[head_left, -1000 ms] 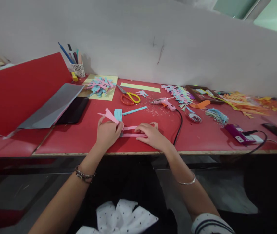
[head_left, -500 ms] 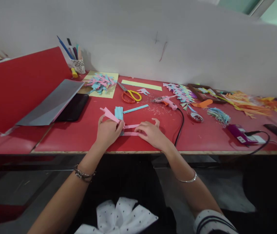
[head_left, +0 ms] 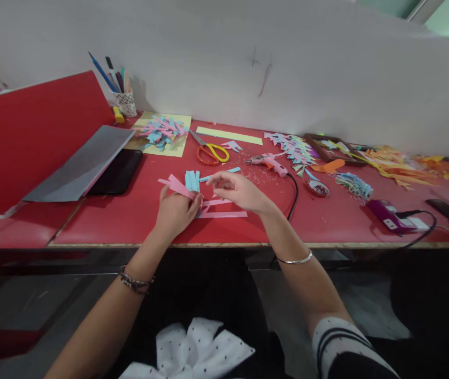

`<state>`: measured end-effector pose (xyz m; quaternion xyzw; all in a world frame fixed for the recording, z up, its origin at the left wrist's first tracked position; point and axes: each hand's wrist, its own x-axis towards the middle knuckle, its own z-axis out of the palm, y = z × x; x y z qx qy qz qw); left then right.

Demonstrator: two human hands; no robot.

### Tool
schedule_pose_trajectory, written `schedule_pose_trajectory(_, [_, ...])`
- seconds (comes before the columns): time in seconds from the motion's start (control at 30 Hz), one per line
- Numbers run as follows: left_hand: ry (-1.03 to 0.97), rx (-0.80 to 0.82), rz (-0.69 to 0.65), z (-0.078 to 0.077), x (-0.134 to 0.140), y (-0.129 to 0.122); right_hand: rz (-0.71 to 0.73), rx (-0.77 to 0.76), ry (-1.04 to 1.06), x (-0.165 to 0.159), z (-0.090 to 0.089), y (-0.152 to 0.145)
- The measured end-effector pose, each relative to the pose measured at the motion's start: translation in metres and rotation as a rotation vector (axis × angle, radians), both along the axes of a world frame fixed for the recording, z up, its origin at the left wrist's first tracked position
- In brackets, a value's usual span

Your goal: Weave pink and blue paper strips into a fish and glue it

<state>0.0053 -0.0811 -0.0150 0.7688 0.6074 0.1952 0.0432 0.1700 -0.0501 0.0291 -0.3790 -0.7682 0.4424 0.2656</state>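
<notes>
My left hand (head_left: 177, 213) is closed on pink paper strips (head_left: 176, 184), whose ends stick up past the thumb and fingers. Under and beyond it lie light blue paper strips (head_left: 192, 180), standing out side by side. Long pink strips (head_left: 224, 215) reach right from beneath the left hand across the table. Just above these hovers my right hand (head_left: 238, 192), its fingers curved and apart; I see nothing clearly held in it. A loose blue strip (head_left: 233, 170) lies partly hidden behind the right fingers.
Behind the hands lie scissors (head_left: 212, 151) and a pink glue gun (head_left: 269, 162) with a black cord. A heap of cut paper (head_left: 163, 131) rests on yellow paper at the left, near a black phone-like slab (head_left: 117, 173). A purple power socket (head_left: 390, 216) sits right.
My right hand has let go of the pink strips and lifted up and slightly left, its fingers opening. The left hand keeps its hold in nearly the same place.
</notes>
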Motion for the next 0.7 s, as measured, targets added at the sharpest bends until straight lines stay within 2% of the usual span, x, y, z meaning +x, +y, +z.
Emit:
schedule_pose_trajectory(0.13, [-0.066,0.006,-0.087,0.0,-0.002,0.0,-0.007,0.013,-0.001,-0.013,0.003,0.007])
schedule_pose_trajectory(0.33, [-0.11,0.041,-0.228,-0.004,-0.002,0.0,0.021,0.014,-0.039,-0.027,-0.002,0.016])
schedule_pose_trajectory(0.6, [-0.077,0.099,-0.191,-0.009,-0.001,0.003,0.138,-0.136,-0.015,-0.034,0.002,0.013])
schedule_pose_trajectory(0.7, [-0.076,0.072,-0.163,-0.011,-0.002,0.004,0.16,-0.081,-0.024,-0.027,0.005,0.016])
